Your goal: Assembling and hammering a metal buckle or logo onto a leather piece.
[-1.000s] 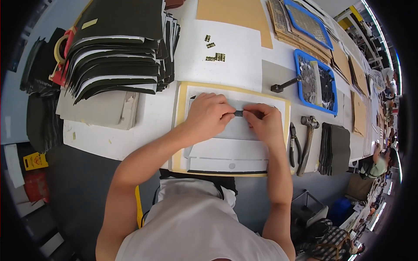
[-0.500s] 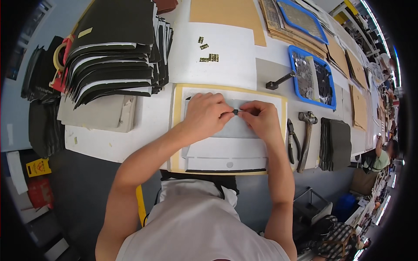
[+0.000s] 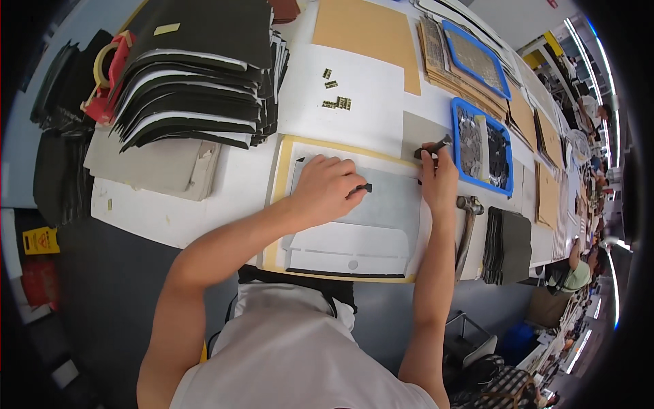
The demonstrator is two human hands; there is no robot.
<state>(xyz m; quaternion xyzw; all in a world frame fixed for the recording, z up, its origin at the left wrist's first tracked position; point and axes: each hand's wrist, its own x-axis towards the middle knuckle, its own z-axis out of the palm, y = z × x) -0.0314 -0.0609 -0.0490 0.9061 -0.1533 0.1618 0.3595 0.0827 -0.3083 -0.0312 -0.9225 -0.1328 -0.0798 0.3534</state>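
Observation:
My left hand (image 3: 327, 187) is closed, pinching a small black strip (image 3: 366, 187) over a grey panel (image 3: 390, 198). The panel lies on a yellow-edged board (image 3: 283, 163), with a white piece (image 3: 347, 245) with a round mark at its near side. My right hand (image 3: 440, 176) is at the board's right edge, its fingers closed around a short dark tool (image 3: 443, 142) with a blocky end, shaped like a small hammer. Its grip is partly hidden by the fingers. Just below that hand lies a hammer (image 3: 469, 221) with a wooden handle.
Stacked black sheets (image 3: 197, 61) rise at the left beside a red tape dispenser (image 3: 116, 75). At the right stand a blue tray (image 3: 481, 146) of small dark pieces and a black stack (image 3: 507, 245). Small gold-patterned pieces (image 3: 338, 103) lie farther back on white paper (image 3: 368, 75).
My right hand has let go of the small black strip, moved right and taken hold of the dark tool. My left hand still pinches the strip. The view has shifted a little.

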